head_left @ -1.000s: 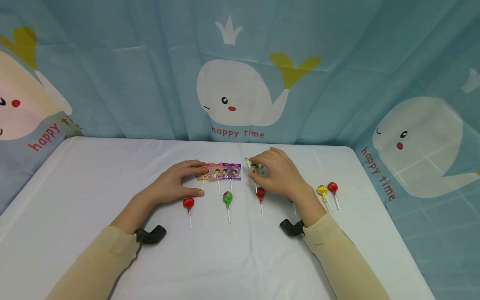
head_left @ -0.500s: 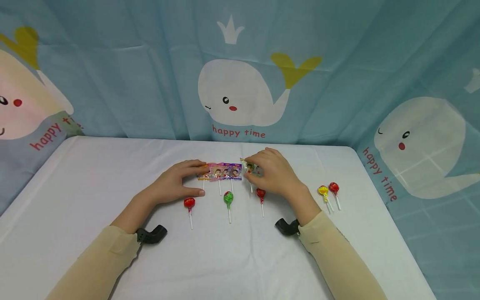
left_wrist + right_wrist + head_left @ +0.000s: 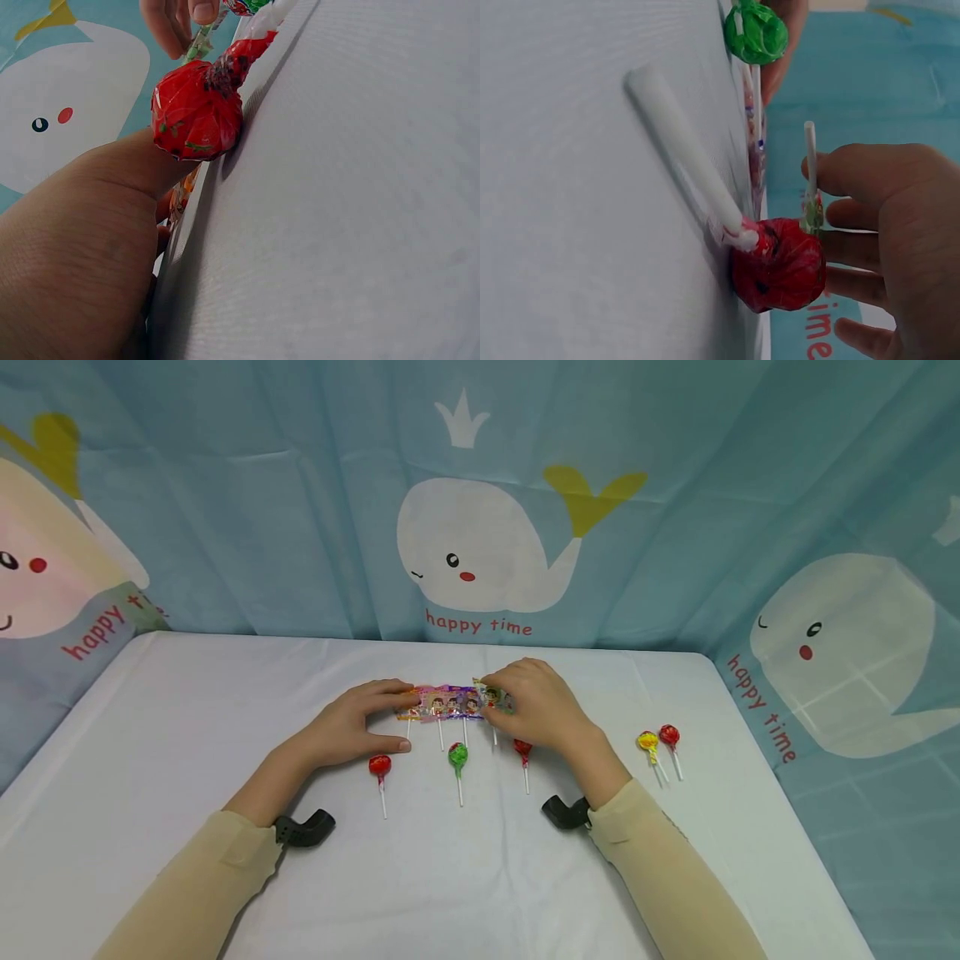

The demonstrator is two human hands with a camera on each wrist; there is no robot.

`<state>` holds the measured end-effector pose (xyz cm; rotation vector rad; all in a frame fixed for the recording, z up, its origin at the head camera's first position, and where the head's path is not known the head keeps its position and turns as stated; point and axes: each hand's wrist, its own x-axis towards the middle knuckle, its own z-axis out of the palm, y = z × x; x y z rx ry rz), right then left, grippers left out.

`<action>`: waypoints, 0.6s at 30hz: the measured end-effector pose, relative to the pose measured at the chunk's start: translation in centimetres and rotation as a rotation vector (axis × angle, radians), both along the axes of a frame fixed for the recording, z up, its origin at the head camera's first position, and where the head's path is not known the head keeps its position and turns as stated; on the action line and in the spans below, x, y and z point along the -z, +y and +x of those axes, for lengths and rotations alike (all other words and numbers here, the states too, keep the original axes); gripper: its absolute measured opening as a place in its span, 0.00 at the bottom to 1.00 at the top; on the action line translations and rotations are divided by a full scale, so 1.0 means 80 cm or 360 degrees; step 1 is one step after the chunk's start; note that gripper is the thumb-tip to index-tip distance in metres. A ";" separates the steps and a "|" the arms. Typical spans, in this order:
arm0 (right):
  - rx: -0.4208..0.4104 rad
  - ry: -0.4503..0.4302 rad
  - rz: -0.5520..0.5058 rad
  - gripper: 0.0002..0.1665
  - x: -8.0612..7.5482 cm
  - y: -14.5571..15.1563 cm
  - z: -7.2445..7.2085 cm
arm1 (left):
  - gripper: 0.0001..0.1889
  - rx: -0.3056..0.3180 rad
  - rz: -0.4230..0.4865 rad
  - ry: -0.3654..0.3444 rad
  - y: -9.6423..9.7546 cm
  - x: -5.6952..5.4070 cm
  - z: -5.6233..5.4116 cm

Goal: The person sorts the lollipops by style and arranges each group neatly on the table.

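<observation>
Flat-wrapped lollipops in orange, pink (image 3: 437, 702) and purple (image 3: 470, 703) lie side by side at the middle of the table. My left hand (image 3: 347, 720) rests its fingers at the orange one, thumb spread apart on the cloth. Between thumb and fingers, my right hand (image 3: 542, 708) pinches a pale green flat-wrapped lollipop (image 3: 492, 697), its wrapper overlapping the purple one's right edge in the head view. In the right wrist view its white stick (image 3: 810, 150) shows by the thumb, raised off the cloth. The right hand covers part of that wrapper.
Nearer the front lie round lollipops: a red one (image 3: 380, 766), a green one (image 3: 457, 755) and a dark red one (image 3: 522, 749) partly under the right hand. A yellow one (image 3: 647, 742) and another red one (image 3: 670, 735) lie right. A whale-print curtain (image 3: 300, 527) hangs behind the table.
My right hand has moved left with the pale green lollipop, from a gap beside the purple one to overlapping its edge. My left hand has stayed in place.
</observation>
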<state>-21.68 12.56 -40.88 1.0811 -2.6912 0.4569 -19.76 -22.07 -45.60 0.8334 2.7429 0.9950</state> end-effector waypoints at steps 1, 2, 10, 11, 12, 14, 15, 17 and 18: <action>0.0001 -0.0003 0.0004 0.23 0.001 -0.001 0.000 | 0.40 0.0002 -0.0002 0.0006 0.000 0.000 0.000; 0.0002 -0.0007 0.0010 0.23 0.002 -0.001 -0.001 | 0.39 0.0001 -0.0002 0.0009 0.000 0.000 0.000; 0.0008 -0.0011 0.0041 0.24 0.007 -0.005 -0.002 | 0.40 -0.0002 0.0004 -0.0028 0.000 -0.002 0.000; 0.0007 -0.0008 0.0046 0.24 0.008 -0.005 -0.002 | 0.40 -0.0001 0.0007 -0.0028 0.000 -0.002 0.000; 0.0007 -0.0005 0.0051 0.24 0.009 -0.005 -0.002 | 0.40 0.0001 0.0009 -0.0025 -0.001 -0.001 0.000; 0.0007 0.0001 0.0057 0.24 0.010 -0.005 -0.003 | 0.40 0.0007 0.0015 -0.0018 -0.001 -0.001 -0.001; 0.0009 0.0006 0.0062 0.24 0.011 -0.006 -0.003 | 0.40 0.0009 0.0017 -0.0013 -0.001 0.000 -0.001; 0.0017 0.0014 0.0066 0.24 0.012 -0.006 -0.003 | 0.40 0.0014 0.0025 -0.0006 -0.001 0.000 -0.001; 0.0020 0.0015 0.0067 0.24 0.013 -0.006 -0.003 | 0.40 0.0018 0.0025 0.0000 -0.001 0.000 -0.001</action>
